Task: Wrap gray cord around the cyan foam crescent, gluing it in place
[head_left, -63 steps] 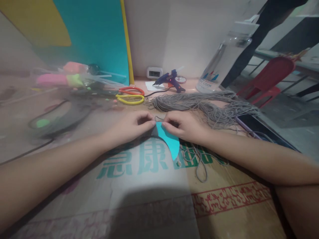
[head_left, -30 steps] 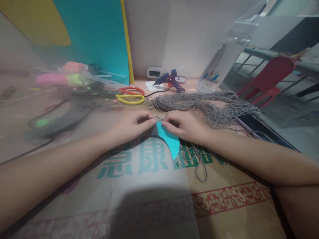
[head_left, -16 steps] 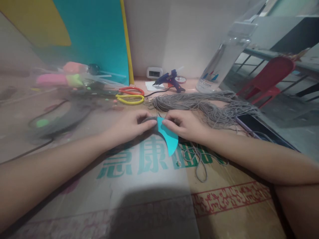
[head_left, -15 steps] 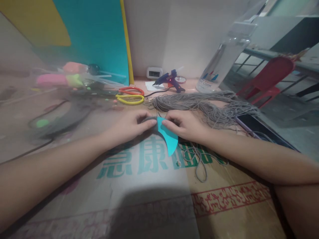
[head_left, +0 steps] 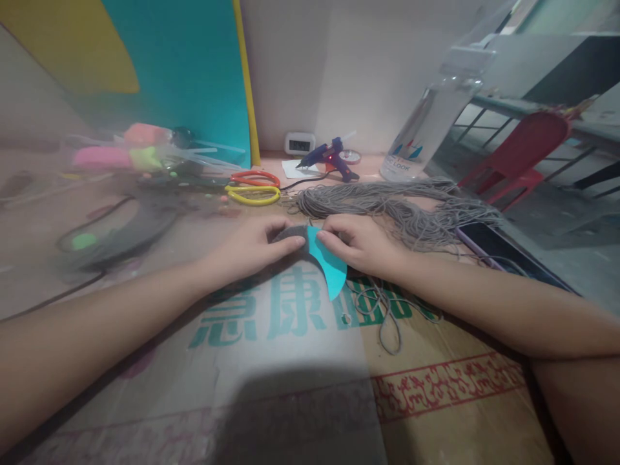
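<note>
Between my two hands is a curved, crescent-like turquoise piece (head_left: 330,268), its bare tip pointing down toward me. Its left part is covered with grey cord (head_left: 294,232), laid close together. My left hand (head_left: 271,244) pinches this grey-covered end between thumb and fingers. My right hand (head_left: 351,240) grips the turquoise part near the edge of the cord, thumb on top; its other fingertips are hidden behind the piece. A loose loop of grey cord (head_left: 390,332) lies on the printed cardboard (head_left: 300,361) below my right wrist.
Behind my hands lies a large grey cord bundle (head_left: 358,197). Scissors (head_left: 254,187) with red and yellow handles, a blue glue gun (head_left: 327,157), a small digital clock (head_left: 299,143) and a clear bottle (head_left: 421,129) stand or lie farther back. A phone (head_left: 504,248) is at right.
The turquoise piece has turned and risen slightly, its tip shifting up and left. More of its grey-covered end now shows above my left thumb. A dark figure at upper right has left the view.
</note>
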Available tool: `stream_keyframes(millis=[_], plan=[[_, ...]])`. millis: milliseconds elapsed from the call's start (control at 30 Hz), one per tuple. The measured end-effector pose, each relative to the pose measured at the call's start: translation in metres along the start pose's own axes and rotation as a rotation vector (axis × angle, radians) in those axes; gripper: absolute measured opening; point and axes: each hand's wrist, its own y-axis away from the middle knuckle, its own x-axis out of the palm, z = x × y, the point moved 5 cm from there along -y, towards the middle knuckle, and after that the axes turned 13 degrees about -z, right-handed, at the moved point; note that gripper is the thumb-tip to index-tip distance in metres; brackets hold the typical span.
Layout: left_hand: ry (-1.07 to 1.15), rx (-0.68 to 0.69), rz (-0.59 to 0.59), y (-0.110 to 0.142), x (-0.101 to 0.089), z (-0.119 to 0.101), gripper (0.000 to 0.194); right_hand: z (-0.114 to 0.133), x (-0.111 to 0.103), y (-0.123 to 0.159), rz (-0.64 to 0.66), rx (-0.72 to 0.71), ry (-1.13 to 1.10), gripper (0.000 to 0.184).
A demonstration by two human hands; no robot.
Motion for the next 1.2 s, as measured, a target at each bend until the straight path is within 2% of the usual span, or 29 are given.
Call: stream_keyframes(millis=[367, 533, 800, 1000, 1200], plan=[[0.034, -0.033, -0.004, 0.0014, 0.0000, -0.0014, 0.027, 0.0035, -0.0057, -0.0019, -0.086, 0.004, 0.017, 0.028], [0.117, -0.111, 0.060, 0.0033, 0.0032, -0.0017, 0.024, 0.0011, -0.0035, -0.0016, -0.064, 0.013, 0.034, 0.029], [0.140, -0.154, 0.068, 0.0038, 0.0027, 0.0026, 0.016, 0.0010, -0.0029, -0.0016, -0.059, 0.011, 0.029, 0.028], [0.084, -0.107, 0.050, 0.0014, 0.0024, 0.0049, 0.011, 0.0013, -0.0026, -0.0018, -0.051, 0.010, 0.020, 0.027], [0.026, -0.037, 0.020, 0.0000, 0.0007, 0.0042, 0.014, 0.0011, -0.0020, -0.0022, -0.043, 0.015, 0.014, 0.026]])
